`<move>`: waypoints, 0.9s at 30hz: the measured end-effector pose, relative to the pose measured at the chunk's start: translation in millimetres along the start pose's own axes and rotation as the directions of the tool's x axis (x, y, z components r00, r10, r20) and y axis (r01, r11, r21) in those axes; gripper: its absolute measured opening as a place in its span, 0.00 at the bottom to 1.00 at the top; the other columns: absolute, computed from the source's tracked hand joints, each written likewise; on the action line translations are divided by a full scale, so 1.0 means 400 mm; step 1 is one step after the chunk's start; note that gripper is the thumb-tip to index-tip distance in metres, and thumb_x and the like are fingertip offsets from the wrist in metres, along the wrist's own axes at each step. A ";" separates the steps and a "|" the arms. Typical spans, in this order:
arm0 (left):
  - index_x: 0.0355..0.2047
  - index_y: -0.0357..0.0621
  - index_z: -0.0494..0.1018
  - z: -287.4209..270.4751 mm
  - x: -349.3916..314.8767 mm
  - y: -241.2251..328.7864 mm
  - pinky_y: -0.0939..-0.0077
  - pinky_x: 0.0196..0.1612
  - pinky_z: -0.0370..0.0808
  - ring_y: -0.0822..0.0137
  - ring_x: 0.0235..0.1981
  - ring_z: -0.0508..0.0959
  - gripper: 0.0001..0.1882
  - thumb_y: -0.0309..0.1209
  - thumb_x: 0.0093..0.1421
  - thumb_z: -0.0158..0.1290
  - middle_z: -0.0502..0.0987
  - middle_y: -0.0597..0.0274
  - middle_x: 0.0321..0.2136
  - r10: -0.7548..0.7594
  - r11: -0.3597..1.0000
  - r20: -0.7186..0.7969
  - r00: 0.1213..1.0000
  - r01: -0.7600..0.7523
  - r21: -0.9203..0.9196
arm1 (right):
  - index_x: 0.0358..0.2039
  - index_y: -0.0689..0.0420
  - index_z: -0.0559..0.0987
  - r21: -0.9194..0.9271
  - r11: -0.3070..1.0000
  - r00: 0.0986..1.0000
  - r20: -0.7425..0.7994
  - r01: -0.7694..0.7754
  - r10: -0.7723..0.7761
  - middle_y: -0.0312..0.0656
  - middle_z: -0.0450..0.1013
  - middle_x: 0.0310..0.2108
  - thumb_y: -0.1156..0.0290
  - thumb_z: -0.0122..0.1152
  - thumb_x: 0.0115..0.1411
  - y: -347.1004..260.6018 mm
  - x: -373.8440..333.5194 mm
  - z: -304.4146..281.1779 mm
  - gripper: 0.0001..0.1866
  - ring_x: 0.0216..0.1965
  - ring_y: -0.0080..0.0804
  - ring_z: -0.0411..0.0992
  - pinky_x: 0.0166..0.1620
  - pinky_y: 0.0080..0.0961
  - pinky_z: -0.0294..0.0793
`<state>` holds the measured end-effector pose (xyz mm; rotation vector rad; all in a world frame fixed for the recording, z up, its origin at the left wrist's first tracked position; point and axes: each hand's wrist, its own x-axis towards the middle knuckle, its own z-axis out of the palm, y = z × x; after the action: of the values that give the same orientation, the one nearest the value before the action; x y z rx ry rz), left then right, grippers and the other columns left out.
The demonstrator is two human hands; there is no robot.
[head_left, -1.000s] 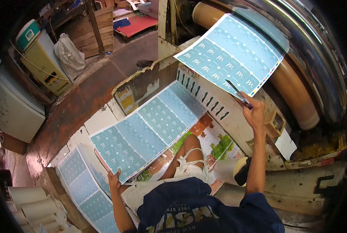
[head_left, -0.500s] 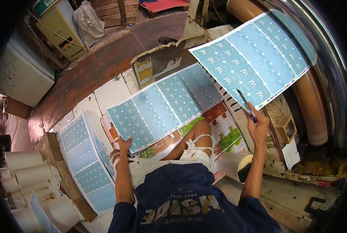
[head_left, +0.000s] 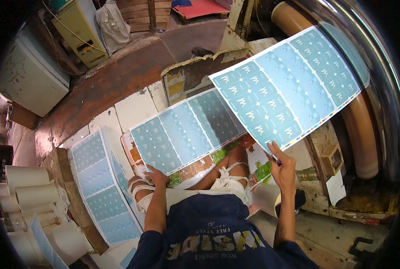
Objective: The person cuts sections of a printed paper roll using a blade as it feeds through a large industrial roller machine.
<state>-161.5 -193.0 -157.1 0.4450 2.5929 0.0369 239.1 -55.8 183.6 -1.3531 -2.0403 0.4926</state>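
A large printed sheet point(head_left: 294, 85), in teal and light-blue bands, slants down from the machine's rollers at the upper right. At its lower corner my right hand point(head_left: 282, 167) is closed on the sheet's edge. A slim purple-handled tool point(head_left: 279, 162) also sits in that hand; the sheet hides its dark blade. Before me lies a matching sheet point(head_left: 182, 130), partly covered by the raised one. My left hand point(head_left: 157, 176) rests at its near left corner with fingers apart, touching the edge.
On the left lies a stack of similar sheets point(head_left: 106, 193), beside a wooden beam point(head_left: 74, 197) and several pale paper rolls point(head_left: 36, 188). A shiny metal roller point(head_left: 383, 67) and a brown roller point(head_left: 359, 130) stand at the right. A small wooden box point(head_left: 331, 159) sits near the right arm.
My right hand has moved down and left, drawing the raised sheet's corner lower; the tool's blade has gone from sight. My left hand's fingers have loosened at the lower sheet's corner. The view has shifted slightly.
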 end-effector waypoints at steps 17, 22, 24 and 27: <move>0.65 0.31 0.42 -0.012 0.013 0.048 0.56 0.57 0.67 0.39 0.53 0.70 0.66 0.48 0.35 0.72 0.67 0.27 0.51 0.178 0.982 -0.330 0.927 -0.190 -0.006 | 0.50 0.55 0.77 0.004 1.000 0.962 0.271 0.018 -0.018 0.60 0.71 0.49 0.80 0.54 0.45 -0.096 -0.058 0.097 0.27 0.44 0.51 0.76 0.43 0.31 0.77; 0.55 0.34 0.66 -0.158 -0.185 0.279 0.54 0.53 0.70 0.54 0.54 0.69 0.34 0.45 0.55 0.60 0.69 0.48 0.54 0.741 0.381 0.200 0.641 -0.156 -0.911 | 0.52 0.54 0.76 -0.024 0.997 0.944 0.325 0.077 -0.065 0.58 0.72 0.49 0.74 0.58 0.44 -0.103 -0.085 0.119 0.29 0.33 0.48 0.78 0.38 0.35 0.79; 0.57 0.36 0.64 -0.254 -0.278 0.329 0.53 0.53 0.70 0.57 0.54 0.69 0.30 0.42 0.61 0.56 0.70 0.52 0.53 0.864 0.090 0.297 0.407 0.455 -0.886 | 0.52 0.54 0.76 -0.019 0.994 0.938 0.333 0.110 -0.098 0.57 0.72 0.50 0.73 0.58 0.45 -0.123 -0.092 0.146 0.28 0.33 0.48 0.78 0.37 0.35 0.79; 0.56 0.37 0.63 -0.399 -0.376 0.369 0.55 0.51 0.72 0.59 0.51 0.72 0.26 0.37 0.62 0.55 0.72 0.54 0.48 0.924 -0.130 0.177 0.339 0.713 -0.689 | 0.52 0.55 0.75 -0.005 0.985 0.918 0.363 0.175 -0.161 0.56 0.72 0.50 0.71 0.60 0.48 -0.183 -0.083 0.193 0.26 0.32 0.48 0.78 0.36 0.36 0.79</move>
<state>-71.0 -92.3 69.8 0.0462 0.3618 1.4357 145.6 -113.0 162.3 -1.1577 -2.4510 0.6693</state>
